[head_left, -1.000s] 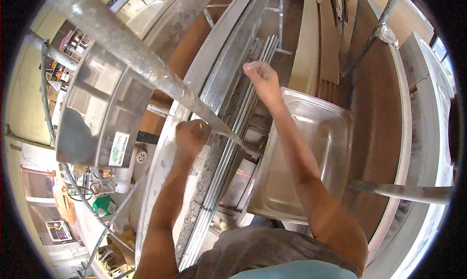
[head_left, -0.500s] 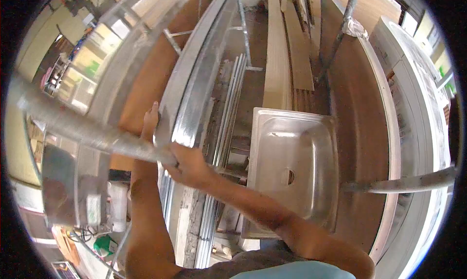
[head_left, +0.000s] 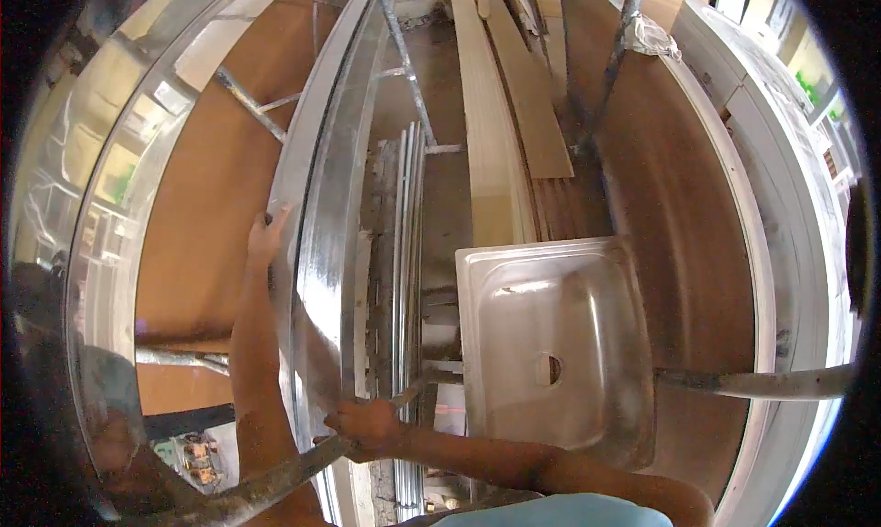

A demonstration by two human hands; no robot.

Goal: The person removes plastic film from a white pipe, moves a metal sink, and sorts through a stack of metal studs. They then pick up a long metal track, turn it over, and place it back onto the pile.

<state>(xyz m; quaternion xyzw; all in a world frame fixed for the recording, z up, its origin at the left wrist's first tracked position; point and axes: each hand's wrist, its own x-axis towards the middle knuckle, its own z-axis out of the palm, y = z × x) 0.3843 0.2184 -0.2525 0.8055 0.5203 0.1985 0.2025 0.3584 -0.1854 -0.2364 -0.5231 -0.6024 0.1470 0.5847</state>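
My left hand (head_left: 264,237) is raised and rests flat against the left edge of a long shiny metal sheet (head_left: 321,206) that runs away from me. My right hand (head_left: 367,426) is closed around a grey scaffold pipe (head_left: 266,481) low in the view, just right of that sheet. A stainless steel sink (head_left: 551,343) with a round drain hole lies flat to the right of my right forearm.
A bundle of thin metal bars (head_left: 408,215) lies between the sheet and the sink. Wooden planks (head_left: 496,95) stretch ahead. Brown boards sit left and right. Another scaffold pipe (head_left: 752,380) crosses at right, and diagonal pipes (head_left: 606,68) stand ahead.
The view has tilted forward. My right hand came down from the bars onto the scaffold pipe and stayed on it. My left hand opened and moved up along the sheet's edge.
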